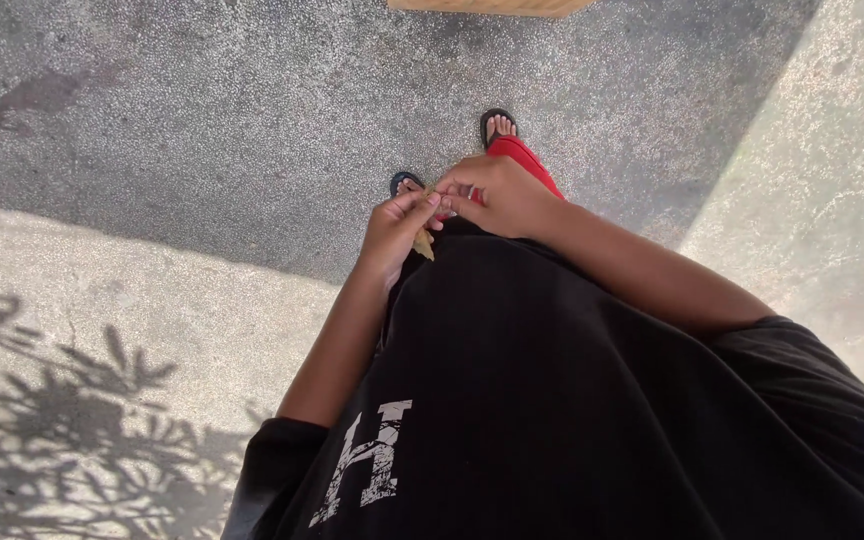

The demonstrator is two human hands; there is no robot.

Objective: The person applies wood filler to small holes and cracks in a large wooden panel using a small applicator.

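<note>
I stand looking down my black shirt (552, 400) at a rough concrete ground (202, 140). My left hand (395, 228) and my right hand (497, 195) meet in front of my waist, fingertips touching. Between them they pinch a small dry yellowish leaf (424, 243), which hangs down from the fingers. Both hands are closed on it. Below the hands my feet show in black sandals (497, 125), and a strip of red shorts (527, 160) peeks out past the right hand.
A tan wooden or cardboard edge (492, 6) lies at the top of the view. Sunlit patches of ground spread at the right (832, 150) and lower left, where the shadow of a leafy plant (62, 400) falls.
</note>
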